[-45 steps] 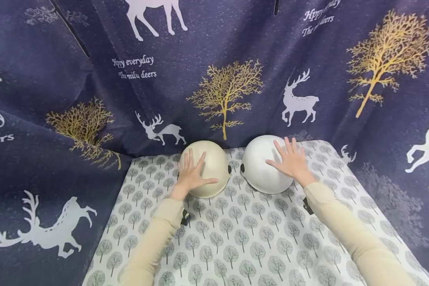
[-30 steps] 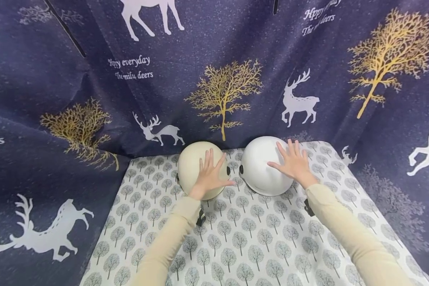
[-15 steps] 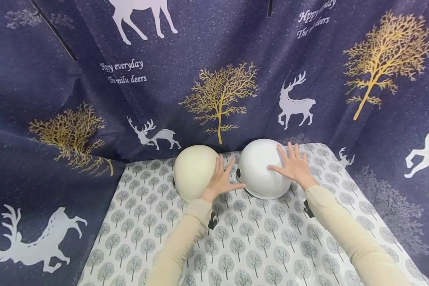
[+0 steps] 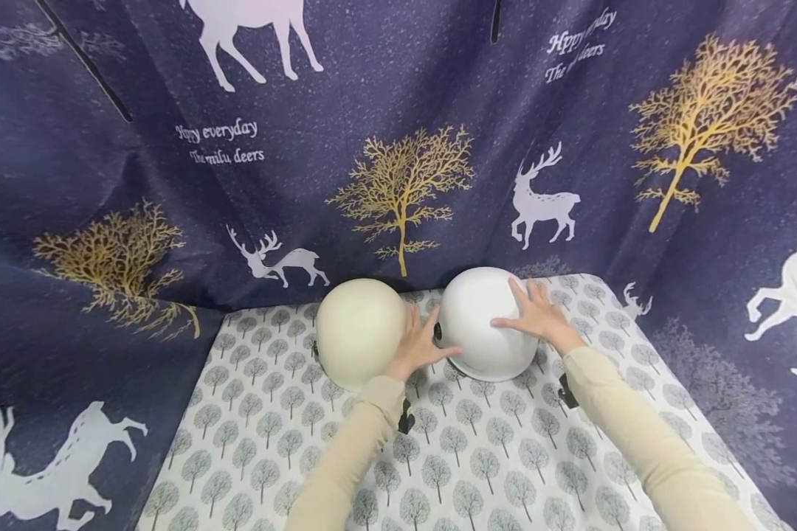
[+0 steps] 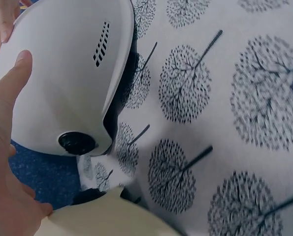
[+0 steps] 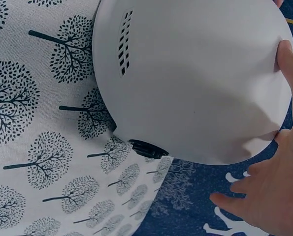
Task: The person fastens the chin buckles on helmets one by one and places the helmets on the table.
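A cream helmet [image 4: 359, 332] and a white helmet [image 4: 478, 324] sit dome up, side by side, at the back of the table. My left hand [image 4: 417, 345], thumb and fingers spread, is between them. Its fingers lie along the cream helmet's right side, and its thumb points across to the white one. In the left wrist view a fingertip meets the cream shell's edge. My right hand [image 4: 536, 316] is at the white helmet's right side, fingers extended and thumb on the shell in the right wrist view. A black round fitting [image 6: 148, 149] and slotted vents [image 6: 125, 43] mark the white shell.
A white cloth with a grey tree print covers the table [image 4: 438, 457]. Close behind the helmets hangs a dark blue curtain [image 4: 292, 199] with deer and gold trees, which also closes off both sides. Black wrist devices show beneath both cuffs.
My left hand has moved right, from over the cream helmet into the space beside the white one. My right hand stays by the white helmet. The view has shifted slightly.
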A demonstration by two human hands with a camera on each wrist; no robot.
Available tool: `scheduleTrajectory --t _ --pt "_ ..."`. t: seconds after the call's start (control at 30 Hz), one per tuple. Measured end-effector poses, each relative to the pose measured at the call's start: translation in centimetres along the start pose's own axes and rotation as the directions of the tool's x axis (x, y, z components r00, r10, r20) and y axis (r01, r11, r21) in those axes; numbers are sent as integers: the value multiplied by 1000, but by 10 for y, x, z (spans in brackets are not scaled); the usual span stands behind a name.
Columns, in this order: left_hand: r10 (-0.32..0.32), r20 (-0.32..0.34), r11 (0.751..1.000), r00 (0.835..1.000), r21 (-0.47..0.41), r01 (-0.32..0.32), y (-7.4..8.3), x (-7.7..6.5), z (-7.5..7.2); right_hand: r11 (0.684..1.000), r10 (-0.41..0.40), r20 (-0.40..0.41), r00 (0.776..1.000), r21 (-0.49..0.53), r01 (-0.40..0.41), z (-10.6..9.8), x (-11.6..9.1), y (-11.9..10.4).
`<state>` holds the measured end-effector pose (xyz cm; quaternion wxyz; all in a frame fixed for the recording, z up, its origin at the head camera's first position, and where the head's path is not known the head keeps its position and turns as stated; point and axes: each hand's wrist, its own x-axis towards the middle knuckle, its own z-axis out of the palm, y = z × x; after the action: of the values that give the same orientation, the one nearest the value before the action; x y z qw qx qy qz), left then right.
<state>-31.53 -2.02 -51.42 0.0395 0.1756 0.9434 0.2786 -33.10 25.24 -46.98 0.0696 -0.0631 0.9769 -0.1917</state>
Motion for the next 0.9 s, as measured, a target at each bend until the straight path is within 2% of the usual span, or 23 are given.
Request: scheduleTrajectory --t 0.13,0.3,0.47,0.57,0.77,0.9 --pt "-14 -6 999 1000 -45 14 -3 3 6 998 0 9 1000 69 -1 5 1 0" --pt "-14 -9 986 1000 -166 12 -3 9 12 993 7 -1 1000 115 -7 11 2 4" --pt "-17 26 936 1000 -351 25 3 21 19 987 -3 -1 1000 161 3 12 3 8" --pt "-36 27 905 999 -423 44 5 27 23 983 -12 -10 1000 182 13 11 4 8" --pt "-53 55 877 997 -475 73 -2 32 31 978 -8 -11 1000 208 10 12 7 9" --pt "-46 73 876 996 -476 75 -6 33 36 971 -10 1 1000 240 9 14 6 11"
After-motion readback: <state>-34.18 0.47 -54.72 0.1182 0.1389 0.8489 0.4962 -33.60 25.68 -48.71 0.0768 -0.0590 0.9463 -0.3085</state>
